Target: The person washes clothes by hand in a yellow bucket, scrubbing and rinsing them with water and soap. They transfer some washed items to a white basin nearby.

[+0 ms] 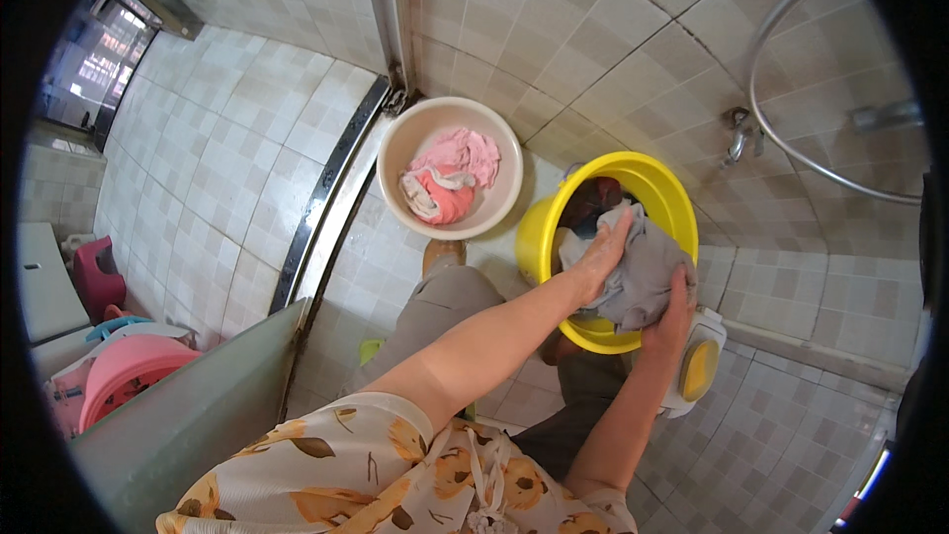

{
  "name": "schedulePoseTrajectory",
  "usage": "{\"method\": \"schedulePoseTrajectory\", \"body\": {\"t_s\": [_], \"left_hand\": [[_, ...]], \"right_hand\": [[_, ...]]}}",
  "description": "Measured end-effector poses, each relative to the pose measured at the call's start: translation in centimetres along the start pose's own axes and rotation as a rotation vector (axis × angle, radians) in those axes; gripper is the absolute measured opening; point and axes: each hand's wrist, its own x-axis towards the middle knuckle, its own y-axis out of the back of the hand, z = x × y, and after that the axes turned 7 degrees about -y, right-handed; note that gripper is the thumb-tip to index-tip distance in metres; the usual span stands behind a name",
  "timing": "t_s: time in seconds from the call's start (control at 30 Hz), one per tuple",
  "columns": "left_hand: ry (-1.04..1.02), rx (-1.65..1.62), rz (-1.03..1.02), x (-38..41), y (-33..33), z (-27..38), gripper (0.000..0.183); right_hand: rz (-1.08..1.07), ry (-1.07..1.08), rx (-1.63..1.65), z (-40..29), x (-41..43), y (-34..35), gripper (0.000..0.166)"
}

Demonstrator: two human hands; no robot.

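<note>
A bunched grey cloth garment (645,271) is held over a yellow plastic bucket (676,196) by both hands. My left hand (606,252) grips its left side, with the fingers pointing up towards the bucket's far rim. On the garment's right side is my right hand (671,311), near the bucket's right rim. Darker wet-looking clothes (582,208) lie inside the bucket, partly hidden by the grey garment. To the bucket's left, a cream plastic basin (511,185) holds a pink cloth (474,152) and a coral-and-white cloth (445,200).
A white box with a yellow bar of soap (699,371) on it stands beside the bucket. A tap (736,144) and a shower hose (756,81) are on the tiled wall. At left are a metal door sill (330,230), a glass panel (200,393) and pink basins (126,363).
</note>
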Motion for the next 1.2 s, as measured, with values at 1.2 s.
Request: {"method": "schedulePoseTrajectory", "body": {"t_s": [1.2], "left_hand": [[0.209, 0.373, -0.230, -5.3, -2.1, 3.6, 0.054]], "right_hand": [[-0.136, -0.342, 0.382, 9.7, 4.4, 3.5, 0.032]]}}
